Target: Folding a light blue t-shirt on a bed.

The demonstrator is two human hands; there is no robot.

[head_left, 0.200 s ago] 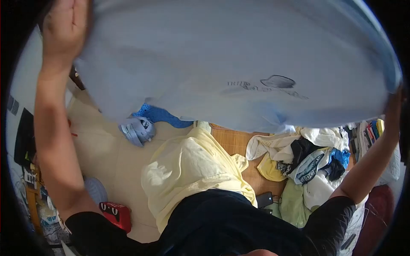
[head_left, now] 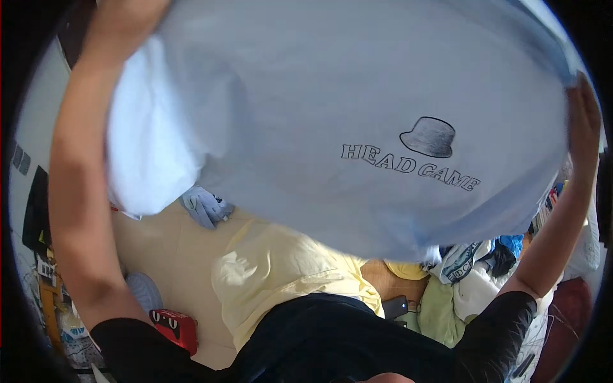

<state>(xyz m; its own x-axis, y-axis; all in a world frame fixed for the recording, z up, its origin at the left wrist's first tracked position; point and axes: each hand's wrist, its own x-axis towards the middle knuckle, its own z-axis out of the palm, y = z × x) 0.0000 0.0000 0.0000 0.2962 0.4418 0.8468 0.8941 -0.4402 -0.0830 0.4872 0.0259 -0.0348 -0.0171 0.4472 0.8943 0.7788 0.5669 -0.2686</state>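
Observation:
A large pale grey-white T-shirt (head_left: 300, 96) is stretched up in front of me between both raised hands. A dark hat drawing with outlined lettering is printed on it. My left hand (head_left: 124, 29) grips its upper left side; the fingertips are cut off by the top of the picture. At the far right, my right hand (head_left: 584, 118) is closed on the opposite edge. A brighter fold of the shirt hangs beside my left forearm. Its lower edge dips over the pale yellow cloth (head_left: 274, 274) covering my legs.
Right of my legs lies a heap of clothes (head_left: 472, 287), partly behind the shirt. A dark phone (head_left: 394, 307) rests near my right hip. On the tiled floor at left are a red box (head_left: 175, 329), a grey rounded thing (head_left: 143, 290) and a crumpled-looking blue-grey item (head_left: 205, 205).
The shirt has swung lower and flattened, so its print now shows clearly and it covers more of the clothes heap. My left hand shifted right and up; my right hand rose slightly.

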